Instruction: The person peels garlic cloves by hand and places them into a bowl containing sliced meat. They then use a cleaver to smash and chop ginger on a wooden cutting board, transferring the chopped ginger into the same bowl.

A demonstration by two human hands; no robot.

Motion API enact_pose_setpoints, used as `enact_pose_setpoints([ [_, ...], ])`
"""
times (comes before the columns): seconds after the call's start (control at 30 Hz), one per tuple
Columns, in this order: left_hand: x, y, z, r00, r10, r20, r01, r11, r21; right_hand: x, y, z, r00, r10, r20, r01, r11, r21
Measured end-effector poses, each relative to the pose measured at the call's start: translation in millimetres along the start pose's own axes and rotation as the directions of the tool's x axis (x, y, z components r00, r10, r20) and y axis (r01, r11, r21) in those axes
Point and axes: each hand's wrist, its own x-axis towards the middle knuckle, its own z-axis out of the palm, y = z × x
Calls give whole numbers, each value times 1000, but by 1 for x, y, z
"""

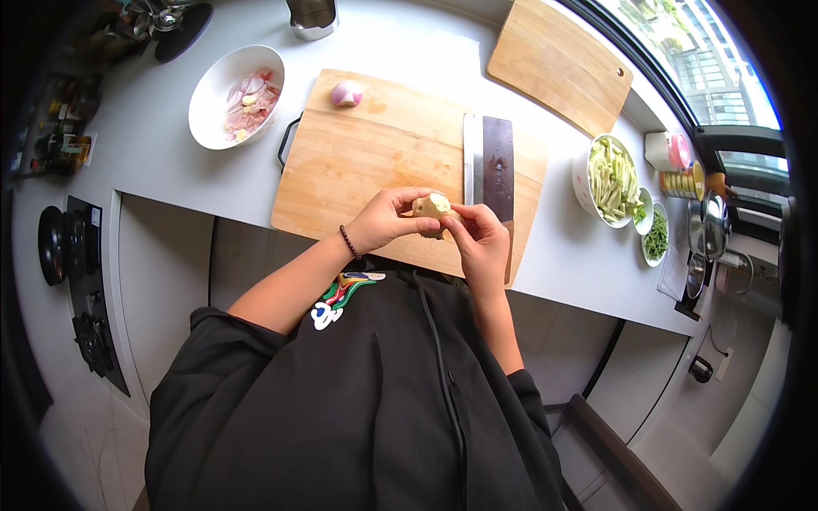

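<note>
My left hand [390,220] and my right hand [482,243] together hold a piece of ginger root [432,205] above the near edge of a wooden cutting board [377,153]. A pale cut face shows on the ginger. To the right of it, a cleaver [497,166] lies flat on the board, its blade pointing away from me and its handle partly hidden by my right hand. Part of a peeled purple shallot or onion [346,94] rests near the board's far left corner.
At the left stands a white bowl [208,105] with meat, sliced onion and garlic. On the right are a bowl of cut green vegetables [611,182] and smaller dishes of greens [655,239]. A second wooden board [556,61] lies by the window; a metal holder [313,19] stands at the back.
</note>
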Motion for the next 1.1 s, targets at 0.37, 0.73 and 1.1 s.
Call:
enact_pose_setpoints([
  [0.37, -1, -20, 4, 948, 82, -308, -43, 991, 130, 8, 6, -2, 983, -151, -104, 124, 965, -229],
  [0.73, 4, -4, -73, 875, -15, -484, -34, 995, -92, 16, 78, 30, 995, -25, 99, 61, 925, -376],
  [1.1, 145, 23, -118, 746, 272, -608, 406, 538, 739, 9, 32, 12, 846, 312, 433, -532, 424, 733],
])
